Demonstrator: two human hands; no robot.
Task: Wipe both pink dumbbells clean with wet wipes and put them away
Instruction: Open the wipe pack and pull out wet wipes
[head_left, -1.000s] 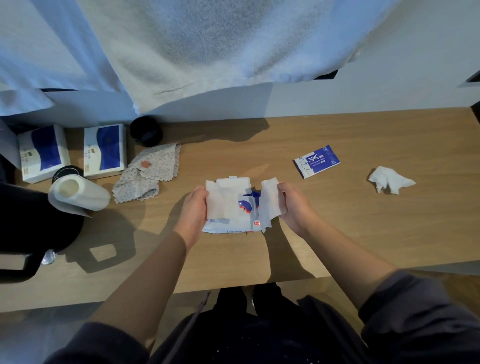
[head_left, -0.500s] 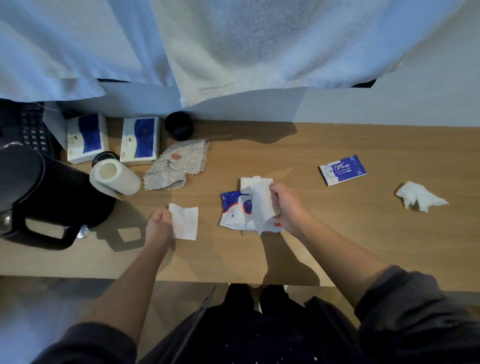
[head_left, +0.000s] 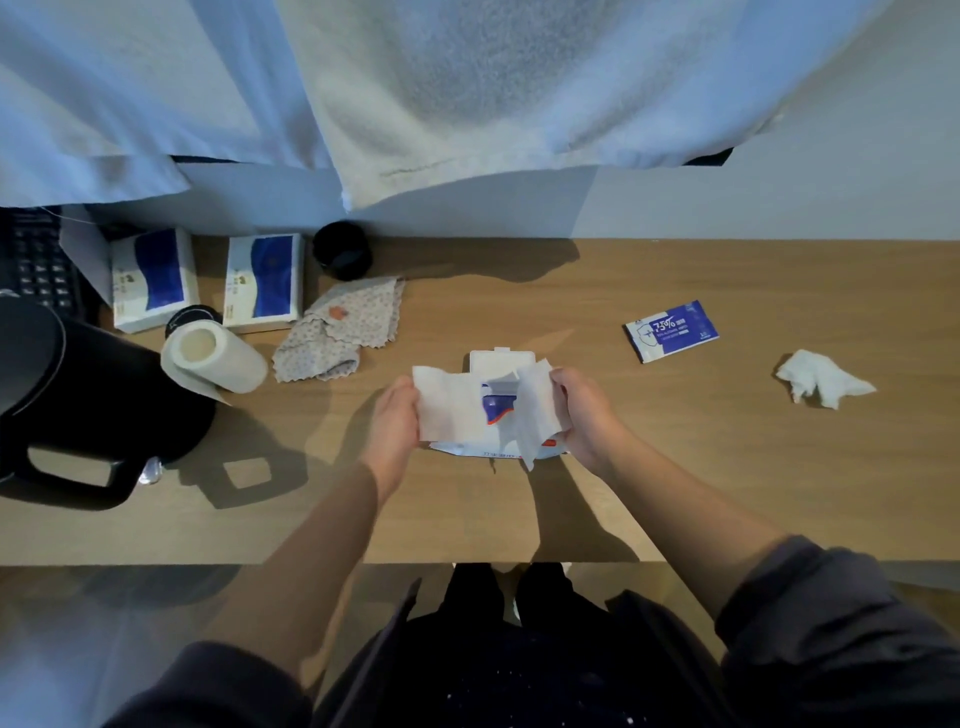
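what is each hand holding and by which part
The left hand pinches one wet wipe by its left edge; the right hand grips a second wipe by its right edge, both above the open wipes pack.

It looked like a home, a lived-in corner rather than a workplace: a white towel (head_left: 467, 93) and pale blue linen (head_left: 130, 78) hung down the plain wall (head_left: 831, 197) over a wooden counter (head_left: 727, 493). Along it sat ordinary household clutter: a black electric kettle (head_left: 78, 405), a paper towel roll (head_left: 213, 358) on its side, two tissue boxes (head_left: 150, 278) (head_left: 265, 280), a small patterned cloth (head_left: 343, 327), a pack of wet wipes (head_left: 498, 405) with its lid up, an alcohol wipes sachet (head_left: 671, 330) and a crumpled tissue (head_left: 821, 376). A dark keyboard (head_left: 36, 260) at the far left made the counter look partly like a desk.
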